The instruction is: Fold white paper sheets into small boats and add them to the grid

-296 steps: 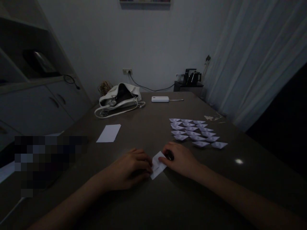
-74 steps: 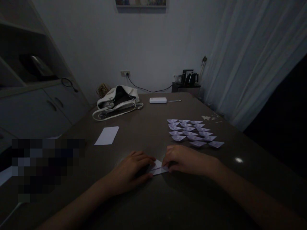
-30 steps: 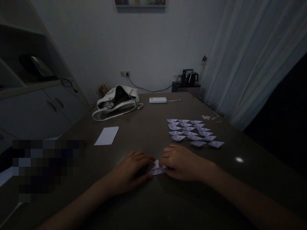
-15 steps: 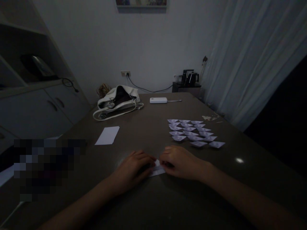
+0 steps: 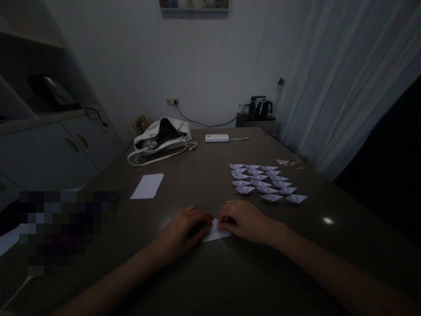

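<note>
A small folded white paper piece (image 5: 214, 234) lies on the dark table (image 5: 230, 272) near the front edge. My left hand (image 5: 184, 230) presses on its left side with curled fingers. From the right, my right hand (image 5: 242, 221) pinches its top edge with fingers together. Most of the paper is hidden under both hands. Several finished folded paper boats (image 5: 267, 184) lie in rows just beyond my right hand.
A blank white sheet (image 5: 147, 186) lies to the left. Farther back sit a white handbag (image 5: 162, 135) and a white power bank (image 5: 217, 138) with a cable. Paper scraps (image 5: 287, 162) lie near the right edge by the curtain. Cabinets stand on the left.
The paper piece has been folded smaller and flatter. My hands have drawn closer together over it, and my right fingertips have shifted slightly left onto its top.
</note>
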Motion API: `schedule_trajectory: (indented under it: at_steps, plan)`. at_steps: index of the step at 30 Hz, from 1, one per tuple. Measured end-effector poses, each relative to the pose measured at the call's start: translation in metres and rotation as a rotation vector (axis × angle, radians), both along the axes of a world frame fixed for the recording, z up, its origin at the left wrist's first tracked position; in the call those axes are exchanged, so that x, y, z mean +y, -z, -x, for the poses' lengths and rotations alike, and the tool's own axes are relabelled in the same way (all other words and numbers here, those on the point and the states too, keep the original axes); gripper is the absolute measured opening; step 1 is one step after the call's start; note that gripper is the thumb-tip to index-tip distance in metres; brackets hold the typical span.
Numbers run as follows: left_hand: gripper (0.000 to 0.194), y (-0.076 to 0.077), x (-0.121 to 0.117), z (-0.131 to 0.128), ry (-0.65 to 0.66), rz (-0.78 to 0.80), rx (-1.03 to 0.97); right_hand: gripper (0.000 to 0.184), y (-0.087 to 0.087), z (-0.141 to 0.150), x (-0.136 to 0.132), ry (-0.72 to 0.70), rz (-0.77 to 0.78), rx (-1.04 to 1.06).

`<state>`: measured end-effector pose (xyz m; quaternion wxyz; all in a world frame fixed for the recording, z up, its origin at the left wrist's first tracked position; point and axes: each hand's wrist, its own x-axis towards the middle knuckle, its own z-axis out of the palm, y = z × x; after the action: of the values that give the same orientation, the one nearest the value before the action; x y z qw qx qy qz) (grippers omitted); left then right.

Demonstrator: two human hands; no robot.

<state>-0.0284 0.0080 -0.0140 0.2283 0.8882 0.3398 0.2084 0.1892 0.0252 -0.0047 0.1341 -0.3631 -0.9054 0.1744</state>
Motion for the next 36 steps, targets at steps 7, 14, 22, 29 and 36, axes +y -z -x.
schedule_trajectory:
  at_steps: [7, 14, 22, 29, 36]
  plan:
    - [0.014, -0.002, 0.0, -0.002, 0.008, -0.006, 0.013, 0.007, 0.001, 0.0, 0.0, 0.061, 0.138, 0.015]
    - [0.019, 0.001, -0.001, 0.001, 0.024, -0.109, 0.126, 0.012, -0.003, 0.0, -0.002, 0.1, 0.148, -0.022]
    - [0.021, -0.008, -0.005, -0.001, 0.05, -0.245, 0.299, 0.013, -0.001, 0.002, -0.002, -0.066, 0.08, 0.046]
    - [0.03, -0.013, -0.005, 0.004, 0.122, -0.311, 0.295, 0.027, -0.01, -0.006, -0.001, -0.074, -0.019, -0.055]
    - [0.031, -0.017, -0.004, 0.005, 0.154, -0.312, 0.34, 0.034, -0.017, -0.01, -0.003, -0.016, 0.086, -0.111]
